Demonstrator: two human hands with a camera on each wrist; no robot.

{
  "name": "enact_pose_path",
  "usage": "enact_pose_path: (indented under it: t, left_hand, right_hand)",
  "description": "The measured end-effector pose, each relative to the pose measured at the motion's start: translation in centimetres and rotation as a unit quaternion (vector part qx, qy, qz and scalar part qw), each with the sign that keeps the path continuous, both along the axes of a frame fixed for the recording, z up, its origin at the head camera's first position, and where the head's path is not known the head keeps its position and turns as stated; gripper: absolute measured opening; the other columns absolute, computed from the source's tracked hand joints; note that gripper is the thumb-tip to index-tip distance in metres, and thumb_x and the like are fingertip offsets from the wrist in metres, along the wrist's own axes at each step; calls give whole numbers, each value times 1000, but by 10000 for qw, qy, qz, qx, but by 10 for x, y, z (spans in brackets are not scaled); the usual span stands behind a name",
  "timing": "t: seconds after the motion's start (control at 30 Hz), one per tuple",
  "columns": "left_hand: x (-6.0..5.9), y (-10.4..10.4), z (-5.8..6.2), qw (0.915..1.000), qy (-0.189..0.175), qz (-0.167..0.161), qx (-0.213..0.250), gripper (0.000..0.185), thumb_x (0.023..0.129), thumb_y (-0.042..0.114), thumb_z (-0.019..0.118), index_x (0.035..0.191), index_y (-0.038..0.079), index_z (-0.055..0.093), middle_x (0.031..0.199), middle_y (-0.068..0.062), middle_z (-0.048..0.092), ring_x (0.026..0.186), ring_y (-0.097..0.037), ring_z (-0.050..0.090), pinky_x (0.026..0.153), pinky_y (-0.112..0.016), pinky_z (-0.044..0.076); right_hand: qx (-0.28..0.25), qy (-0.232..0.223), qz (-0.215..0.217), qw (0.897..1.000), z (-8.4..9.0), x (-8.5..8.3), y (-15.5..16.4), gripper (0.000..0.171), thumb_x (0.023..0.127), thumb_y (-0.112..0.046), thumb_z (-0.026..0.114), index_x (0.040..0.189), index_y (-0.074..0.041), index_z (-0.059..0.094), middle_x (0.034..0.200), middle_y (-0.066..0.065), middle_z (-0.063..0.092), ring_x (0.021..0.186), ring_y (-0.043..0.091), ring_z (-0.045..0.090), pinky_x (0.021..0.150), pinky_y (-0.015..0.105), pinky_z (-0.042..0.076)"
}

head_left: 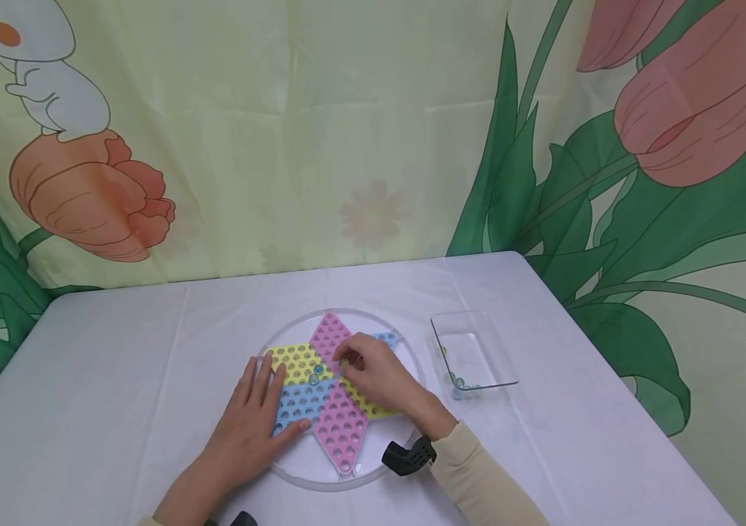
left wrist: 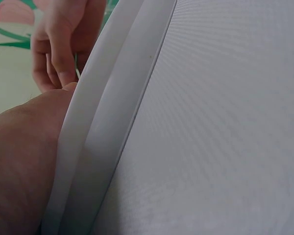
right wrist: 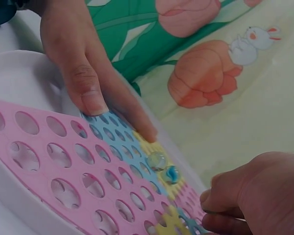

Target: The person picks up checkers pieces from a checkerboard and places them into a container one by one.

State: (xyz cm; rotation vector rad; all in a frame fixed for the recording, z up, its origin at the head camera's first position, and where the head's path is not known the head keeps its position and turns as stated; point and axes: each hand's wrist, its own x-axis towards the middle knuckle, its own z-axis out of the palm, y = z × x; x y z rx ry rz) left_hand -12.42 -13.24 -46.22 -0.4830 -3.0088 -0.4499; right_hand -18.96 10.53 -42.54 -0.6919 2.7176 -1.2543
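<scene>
A round Chinese checkers board (head_left: pixel 307 464) lies on the table, its star of perforated pink, yellow and blue points. My left hand (head_left: pixel 248 427) rests on its left side, fingers straight over the yellow and blue points, thumb over the blue one. My right hand (head_left: pixel 375 372) is over the star's middle, thumb and fingertips pinched together on a small marble, mostly hidden by the fingers. A blue marble (right wrist: pixel 171 174) and a clear marble (right wrist: pixel 157 160) sit side by side in holes of the yellow point, between the two hands.
To the board's right stands a clear plastic box (head_left: pixel 478 351) with several marbles (head_left: pixel 459 382) in its near left corner. A white cloth covers the table (head_left: pixel 116 387). Behind it hangs a printed curtain (head_left: pixel 294 146) with tulips and a rabbit.
</scene>
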Motion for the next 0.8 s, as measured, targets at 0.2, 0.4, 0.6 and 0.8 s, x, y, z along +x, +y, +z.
enact_pose_path:
  t: [0.2,0.4,0.6,0.8]
  left_hand:
    - [0,0,0,10000,13,-6,28,97,89,66,56,155,1,27,165,-22,12,153,-43,6,120,-58,19]
    - [-1,1,0,10000,-29,22,14,98,89,68,55,155,2,26,165,-22,11,153,-43,5,120,-59,18]
    - [0,0,-1,9999,-86,40,93,98,89,67,55,156,2,26,166,-21,10,153,-42,4,120,-59,17]
    - [-1,1,-1,9999,-38,8,105,97,90,68,54,156,2,25,166,-21,10,153,-42,4,120,-59,17]
  right_hand:
    - [-53,-56,-116,9999,3,-1,4,17,94,-6,63,109,-11,68,102,-1,63,90,10,58,80,23,52]
    - [-199,135,-243,9994,9,-2,10,18,93,-6,63,110,-10,68,103,-2,65,91,11,59,81,24,54]
    - [-367,396,-351,9979,11,-5,18,17,92,-3,65,107,-10,69,104,3,69,90,10,60,81,24,55]
    - [-453,366,-527,9969,16,-5,27,16,92,-4,65,106,-11,68,104,4,69,90,10,60,81,26,55]
